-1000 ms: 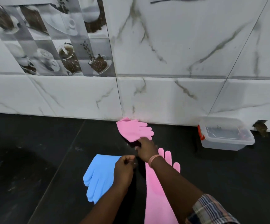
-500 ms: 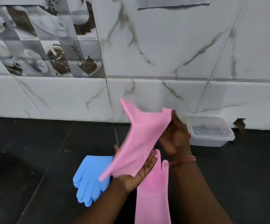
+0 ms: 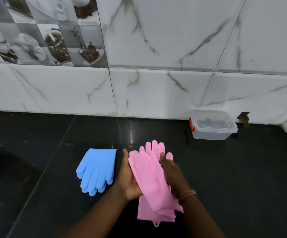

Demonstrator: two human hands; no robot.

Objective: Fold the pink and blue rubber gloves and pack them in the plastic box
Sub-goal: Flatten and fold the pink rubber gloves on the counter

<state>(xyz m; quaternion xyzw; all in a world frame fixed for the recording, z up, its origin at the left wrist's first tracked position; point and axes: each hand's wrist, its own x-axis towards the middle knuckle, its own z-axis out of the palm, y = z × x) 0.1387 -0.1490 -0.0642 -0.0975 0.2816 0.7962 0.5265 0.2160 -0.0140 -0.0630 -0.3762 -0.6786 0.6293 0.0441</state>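
Observation:
A pink rubber glove [image 3: 149,177] lies slanted between my two hands, just above the black counter. My left hand [image 3: 129,179] is palm up beneath its left edge, fingers straight. From the right, my right hand [image 3: 172,170] presses flat against it. A second pink glove [image 3: 154,146] lies on the counter below, fingertips pointing at the wall and cuff toward me. The blue gloves [image 3: 96,170] lie folded together to the left, fingers toward me. The clear plastic box [image 3: 213,134], with a red latch, stands open at the back right against the wall.
The black counter [image 3: 233,177] ends at a white marble-tiled wall [image 3: 156,91]. A small hole in the wall [image 3: 243,118] sits just right of the box. Bare dark counter stretches between the gloves and the box.
The pink glove that both hands held up and spread in the air has come down. It now sits between my palms, over the second pink glove.

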